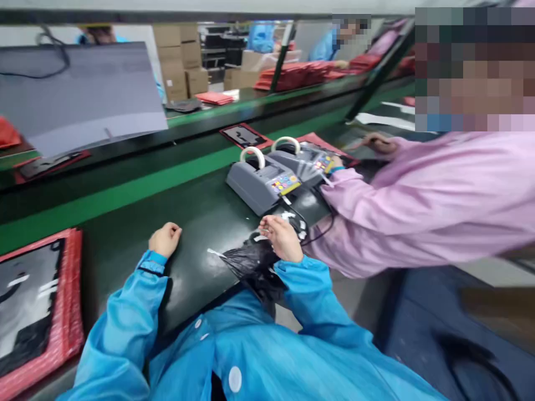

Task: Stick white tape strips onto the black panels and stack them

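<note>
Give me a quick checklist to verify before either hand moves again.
1. Left hand clear of the panel: ok, apart from it.
2. Right hand free: cannot tell; fingers are curled, contents unclear.
3. Bench uncluttered by the right hand: not ok, black plastic is bunched there.
4. Tape rolls in both dispensers: ok, upright.
5. Co-worker clear of the dispensers: not ok, a pink sleeve reaches beside the farther one.

Stacked brown cartons [169, 53] beyond a long, dark workbench [119, 239] with a green stripe [125, 199].
</note>
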{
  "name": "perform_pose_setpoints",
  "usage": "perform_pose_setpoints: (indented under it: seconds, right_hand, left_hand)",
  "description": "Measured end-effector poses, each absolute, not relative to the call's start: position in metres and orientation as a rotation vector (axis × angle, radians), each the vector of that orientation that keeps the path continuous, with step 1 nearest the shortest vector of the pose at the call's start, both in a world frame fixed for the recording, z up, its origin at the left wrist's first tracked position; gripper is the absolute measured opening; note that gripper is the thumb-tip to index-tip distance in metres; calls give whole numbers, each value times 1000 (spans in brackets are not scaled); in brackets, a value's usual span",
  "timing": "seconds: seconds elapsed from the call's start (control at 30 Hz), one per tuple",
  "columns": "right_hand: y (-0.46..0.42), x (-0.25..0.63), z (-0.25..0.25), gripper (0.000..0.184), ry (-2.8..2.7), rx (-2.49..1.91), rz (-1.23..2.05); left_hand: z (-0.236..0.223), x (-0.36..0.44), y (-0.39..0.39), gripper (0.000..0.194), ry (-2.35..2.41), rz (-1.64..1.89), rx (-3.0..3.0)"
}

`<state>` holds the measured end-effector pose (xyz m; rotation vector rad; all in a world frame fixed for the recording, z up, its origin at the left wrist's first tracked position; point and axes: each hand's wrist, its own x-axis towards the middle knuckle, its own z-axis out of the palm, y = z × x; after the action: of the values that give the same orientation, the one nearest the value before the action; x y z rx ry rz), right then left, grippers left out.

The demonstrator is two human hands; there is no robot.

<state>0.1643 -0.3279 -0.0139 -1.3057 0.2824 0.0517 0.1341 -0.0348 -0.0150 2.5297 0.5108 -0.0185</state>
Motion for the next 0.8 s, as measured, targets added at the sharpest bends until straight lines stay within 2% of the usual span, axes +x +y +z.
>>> perform_pose_setpoints:
  seconds: [0.2, 0.47, 0.7, 0.8]
  right_hand:
    - [-368, 184, -18, 21, 541, -1190, -234]
    - [-365, 210, -17, 26, 537, -1317, -289]
    - [-367, 208, -24, 24, 446, -1651, -763]
    - [-371, 202, -29, 33, 419, -1586, -700]
  left_hand:
    - [-23, 150, -36, 17, 540, 42, 2606]
    - [-29, 147, -31, 18, 478, 57, 2529]
    - [-31, 147, -30, 16, 452, 74, 2535]
    - [-31, 146, -29, 16, 444, 69, 2542]
